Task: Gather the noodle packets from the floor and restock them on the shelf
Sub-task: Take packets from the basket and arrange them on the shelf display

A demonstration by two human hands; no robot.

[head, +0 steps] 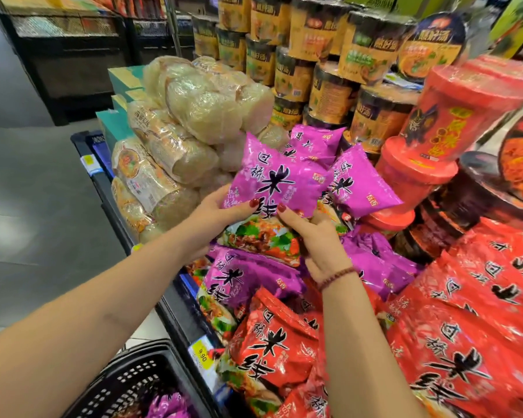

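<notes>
Black basket point(127, 384) sat lowest w/ one spare pkt point(166, 407) inside, beside shelf edge point(175, 300). L hand point(221, 212) & R hand point(317, 236) each pinched purple noodle packet point(278, 182) by its bottom edge, over the purple pile point(239, 279), prob. to seat it level.

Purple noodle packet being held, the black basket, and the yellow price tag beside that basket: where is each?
Purple noodle packet point(275, 182): head view, middle of its printed front.
Black basket point(124, 384): head view, its perforated side wall.
Yellow price tag point(200, 352): head view, centre of the label.
</notes>
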